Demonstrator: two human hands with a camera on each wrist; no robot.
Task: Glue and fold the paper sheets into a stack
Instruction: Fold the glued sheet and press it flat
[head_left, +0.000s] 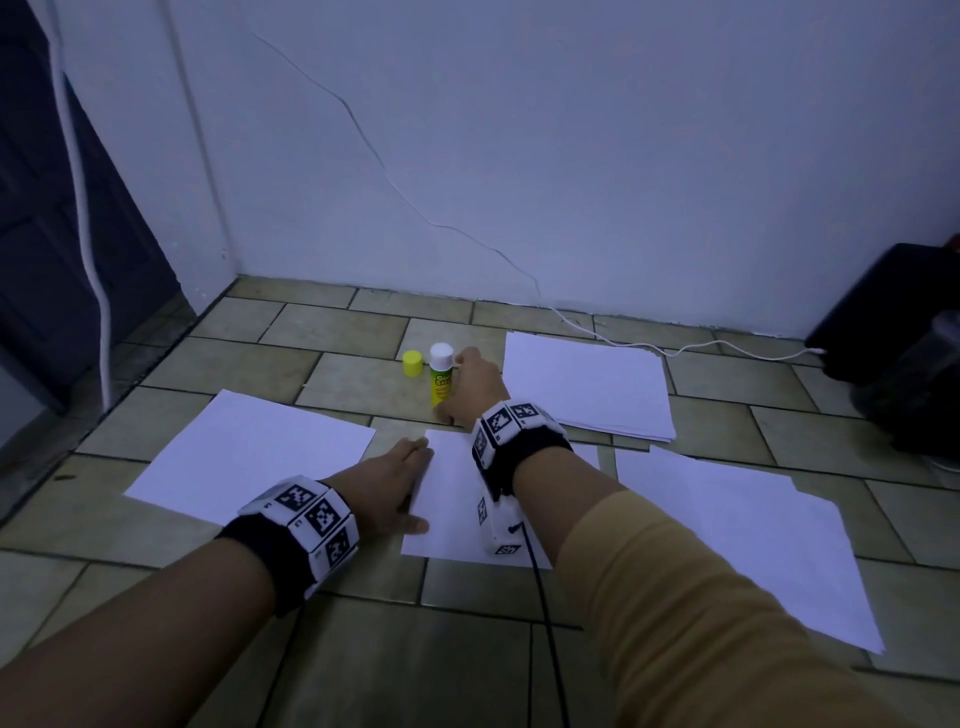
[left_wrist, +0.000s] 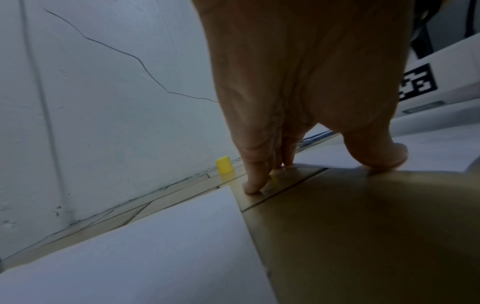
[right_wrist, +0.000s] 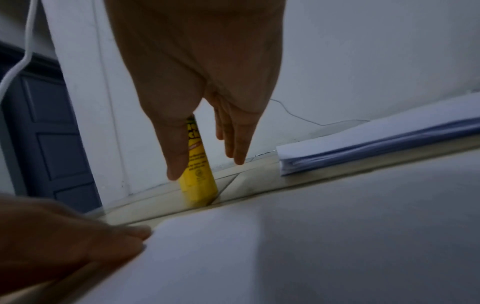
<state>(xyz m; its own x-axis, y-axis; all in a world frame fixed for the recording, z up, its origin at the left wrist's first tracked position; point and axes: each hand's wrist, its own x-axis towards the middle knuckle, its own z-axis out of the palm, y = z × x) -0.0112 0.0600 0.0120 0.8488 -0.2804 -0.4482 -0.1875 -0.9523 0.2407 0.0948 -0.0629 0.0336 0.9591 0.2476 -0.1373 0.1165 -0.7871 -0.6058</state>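
A yellow glue stick (head_left: 440, 382) (right_wrist: 198, 179) with a white top stands upright on the tiled floor. Its yellow cap (head_left: 413, 362) (left_wrist: 224, 165) sits just to its left. My right hand (head_left: 451, 384) (right_wrist: 207, 168) reaches around the stick with straight fingers, thumb on one side and fingers on the other, without gripping it. A small white sheet (head_left: 457, 509) (right_wrist: 285, 257) lies in the middle. My left hand (head_left: 421, 483) (left_wrist: 317, 176) lies flat at that sheet's left edge, fingertips on the tile and thumb at the paper.
A single white sheet (head_left: 249, 452) (left_wrist: 130, 257) lies at the left, another large sheet (head_left: 737, 535) at the right. A stack of paper (head_left: 587, 384) (right_wrist: 376, 148) sits behind at the right. A white cable (head_left: 675, 353) runs along the wall to a black object (head_left: 893, 322).
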